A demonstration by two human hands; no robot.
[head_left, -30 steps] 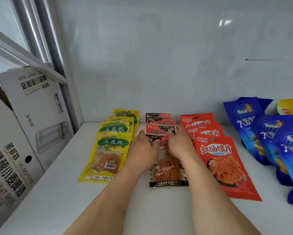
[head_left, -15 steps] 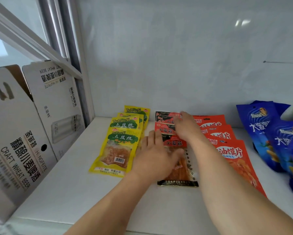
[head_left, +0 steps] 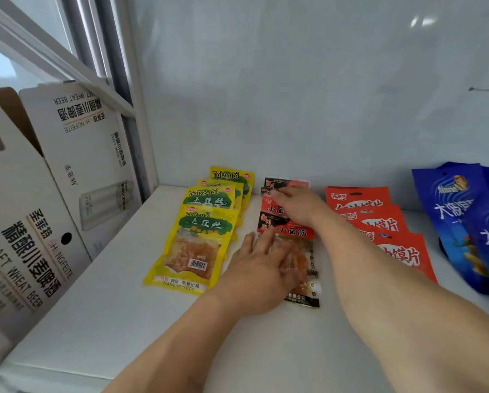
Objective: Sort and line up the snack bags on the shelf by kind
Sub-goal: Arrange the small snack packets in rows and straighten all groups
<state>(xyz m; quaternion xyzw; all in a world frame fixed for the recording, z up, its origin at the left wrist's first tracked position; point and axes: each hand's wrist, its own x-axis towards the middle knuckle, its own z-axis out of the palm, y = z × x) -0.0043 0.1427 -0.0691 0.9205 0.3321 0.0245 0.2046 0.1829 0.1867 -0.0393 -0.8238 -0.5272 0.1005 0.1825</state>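
Snack bags lie in overlapping rows on a white shelf (head_left: 101, 316). Several yellow bags (head_left: 198, 245) form the left row. A row of black-and-red bags (head_left: 297, 234) runs down the middle. Three red bags (head_left: 390, 245) lie to their right, and blue bags (head_left: 458, 222) stand at the far right. My left hand (head_left: 261, 270) rests flat with straight fingers on the front black-and-red bag. My right hand (head_left: 300, 204) reaches further back, its fingers flat on the rear black-and-red bags.
Two white beer cartons (head_left: 39, 211) stand upright along the shelf's left side. A pale wall (head_left: 294, 95) closes the back. A window frame (head_left: 104, 80) rises at the left rear. Bare shelf surface lies in front of the bags.
My right hand has reached from the front bag's top edge back to the rear black-and-red bags. My left hand has settled flat on the front one. The view has shifted left.
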